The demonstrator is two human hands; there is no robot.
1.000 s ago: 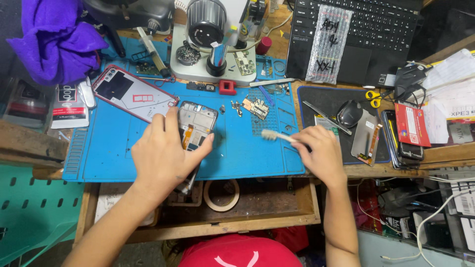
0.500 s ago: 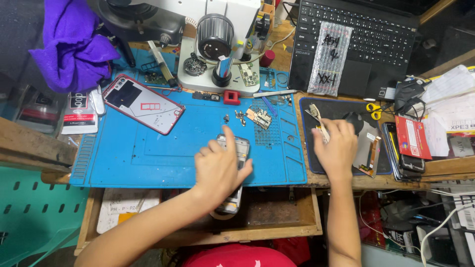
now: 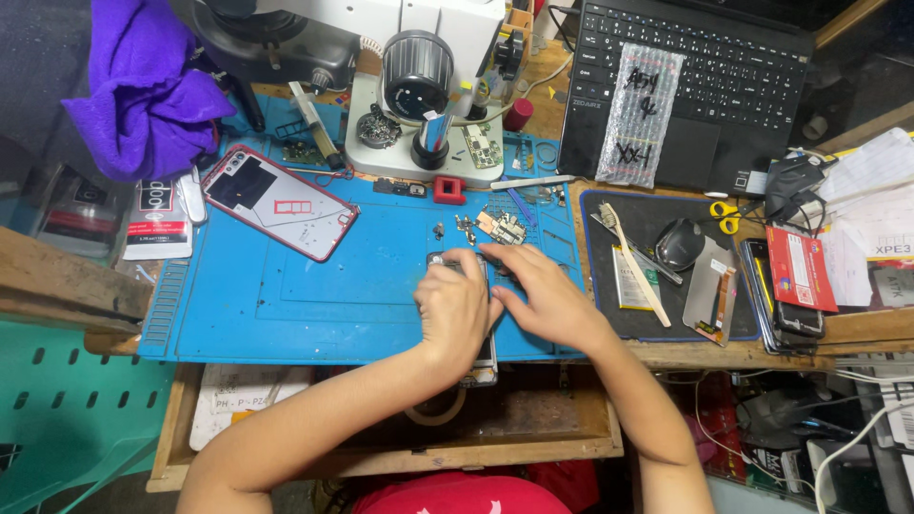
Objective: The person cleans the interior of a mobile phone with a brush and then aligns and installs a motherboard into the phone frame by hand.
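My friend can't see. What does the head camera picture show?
Two bare hands, the left hand and right hand, meet over an opened phone on a blue work mat. A toothbrush lies on a dark pad to the right, and a red-edged phone back cover lies to the left.

Both hands (image 3: 455, 309) (image 3: 547, 297) grip opened phone (image 3: 473, 357) on blue mat (image 3: 286, 295).

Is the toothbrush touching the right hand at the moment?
Apart. The head view shows the toothbrush lying on the black mat, with open mat between it and the right hand, which is over the phone.
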